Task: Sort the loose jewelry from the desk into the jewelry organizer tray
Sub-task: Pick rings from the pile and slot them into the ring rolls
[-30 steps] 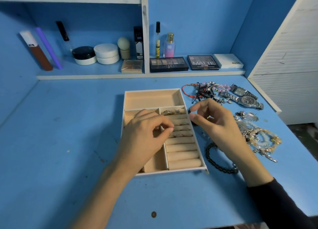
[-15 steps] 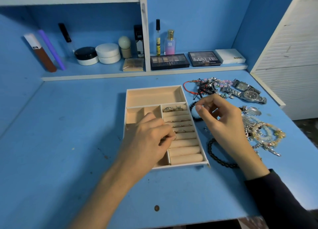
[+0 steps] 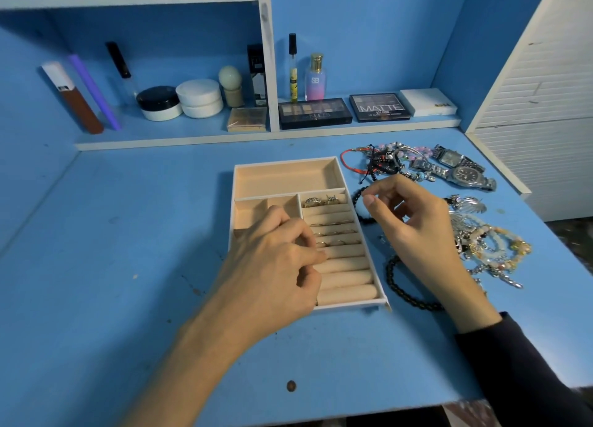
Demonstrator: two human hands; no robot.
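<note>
The beige jewelry organizer tray (image 3: pixel 288 177) lies mid-desk, with several rings (image 3: pixel 321 201) tucked in its roll section on the right. My left hand (image 3: pixel 276 266) is over the tray's near left part. Its thumb and fingertips pinch together at the ring rolls on a small ring that is mostly hidden. My right hand (image 3: pixel 414 224) hovers just right of the tray with loosely curled fingers and holds nothing. Its thumb and forefinger are apart beside a black bead bracelet (image 3: pixel 356 197). Another black bead bracelet (image 3: pixel 407 295) lies under that wrist.
Loose jewelry lies right of the tray: tangled cord bracelets (image 3: pixel 378 163), two watches (image 3: pixel 462 173) and a heap of pearl and silver pieces (image 3: pixel 491 250). Cosmetics fill the back shelf (image 3: pixel 199 137). A white slatted panel (image 3: pixel 545 105) bounds the right. The desk's front edge is close.
My left hand's pinched fingertips crept toward the nearer ring rolls. My right hand drifted a little right, uncovering the black bead bracelet beside the tray.
</note>
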